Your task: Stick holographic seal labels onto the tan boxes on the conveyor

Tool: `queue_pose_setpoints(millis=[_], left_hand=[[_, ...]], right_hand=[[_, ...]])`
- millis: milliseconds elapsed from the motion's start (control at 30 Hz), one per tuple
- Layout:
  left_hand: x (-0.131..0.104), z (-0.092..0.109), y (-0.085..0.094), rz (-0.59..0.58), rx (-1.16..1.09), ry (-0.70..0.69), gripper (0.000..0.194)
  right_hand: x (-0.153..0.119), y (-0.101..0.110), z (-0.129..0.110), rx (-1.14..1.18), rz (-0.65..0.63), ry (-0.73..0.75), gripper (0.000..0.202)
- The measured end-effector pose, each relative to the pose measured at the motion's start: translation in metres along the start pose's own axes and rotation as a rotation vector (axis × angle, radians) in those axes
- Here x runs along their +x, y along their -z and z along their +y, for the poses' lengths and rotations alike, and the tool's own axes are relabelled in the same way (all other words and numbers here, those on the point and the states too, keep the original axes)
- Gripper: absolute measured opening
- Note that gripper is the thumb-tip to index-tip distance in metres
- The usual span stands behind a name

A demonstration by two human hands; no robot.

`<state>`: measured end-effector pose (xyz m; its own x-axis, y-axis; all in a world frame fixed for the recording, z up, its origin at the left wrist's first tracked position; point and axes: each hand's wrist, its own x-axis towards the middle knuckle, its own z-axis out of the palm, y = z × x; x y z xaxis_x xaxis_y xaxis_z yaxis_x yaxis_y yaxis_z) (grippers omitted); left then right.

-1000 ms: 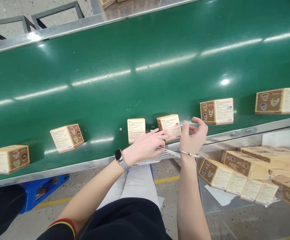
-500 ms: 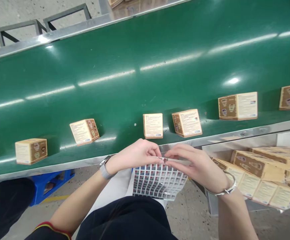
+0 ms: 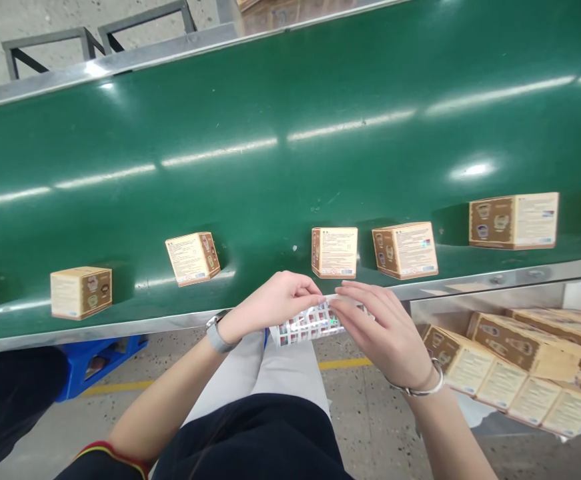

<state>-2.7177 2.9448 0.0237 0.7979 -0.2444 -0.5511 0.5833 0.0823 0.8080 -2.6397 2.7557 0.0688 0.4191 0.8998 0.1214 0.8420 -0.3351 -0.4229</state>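
Note:
Close to the near edge of the conveyor, both hands are at a sheet of small stickers (image 3: 304, 331), printed in rows of little squares with a shiny surface. My left hand (image 3: 275, 299) pinches its upper edge between thumb and fingers. On the right part of that edge, my right hand (image 3: 385, 327) grips with its fingertips, and its fingers cover much of that side. The sheet appears tilted, showing as a narrow band. Just beyond the hands, a small brown and cream box (image 3: 337, 253) stands on the green belt (image 3: 250, 193), with another box (image 3: 407, 251) to its right.
More boxes sit along the belt, including one on the left (image 3: 81, 293) and one farther right (image 3: 515, 221). Several boxes (image 3: 510, 383) fill a side shelf at lower right. A metal rail (image 3: 165, 328) borders the belt. A blue stool (image 3: 100, 367) stands at lower left beside a person's dark-clothed leg (image 3: 17, 400).
The boxes and belt marks have shifted right. The sticker sheet has tipped up from hanging broad to a narrow band. My right hand has moved slightly left and turned over the sheet.

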Motion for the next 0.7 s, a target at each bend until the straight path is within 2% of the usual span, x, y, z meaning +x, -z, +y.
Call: queue_pose_setpoints(millis=[67,167,233,300,400,500,700], left_hand=[[0.008,-0.001,-0.003,0.035,0.035,-0.011,0.024],[0.024,0.001,-0.012,0.02,0.211,-0.086,0.019],[0.034,0.0,-0.019,-0.012,0.393,-0.215,0.017],[0.041,-0.003,-0.026,-0.026,0.571,-0.394,0.019],[0.051,-0.009,-0.036,-0.056,0.774,-0.56,0.02],[0.061,-0.01,-0.045,-0.06,0.855,-0.545,0.019],[0.073,-0.001,-0.053,-0.049,0.793,-0.528,0.024]], right_hand=[[-0.005,-0.001,0.014,0.165,0.038,-0.121,0.013],[-0.012,-0.009,0.049,0.443,0.217,-0.536,0.005],[-0.014,-0.02,0.072,0.597,0.409,-0.832,0.012],[-0.013,-0.037,0.088,0.716,0.558,-1.008,0.024],[-0.009,-0.058,0.097,0.765,0.658,-1.068,0.032],[-0.006,-0.065,0.098,0.699,0.734,-1.071,0.033],[-0.008,-0.056,0.103,0.589,0.766,-1.045,0.032]])
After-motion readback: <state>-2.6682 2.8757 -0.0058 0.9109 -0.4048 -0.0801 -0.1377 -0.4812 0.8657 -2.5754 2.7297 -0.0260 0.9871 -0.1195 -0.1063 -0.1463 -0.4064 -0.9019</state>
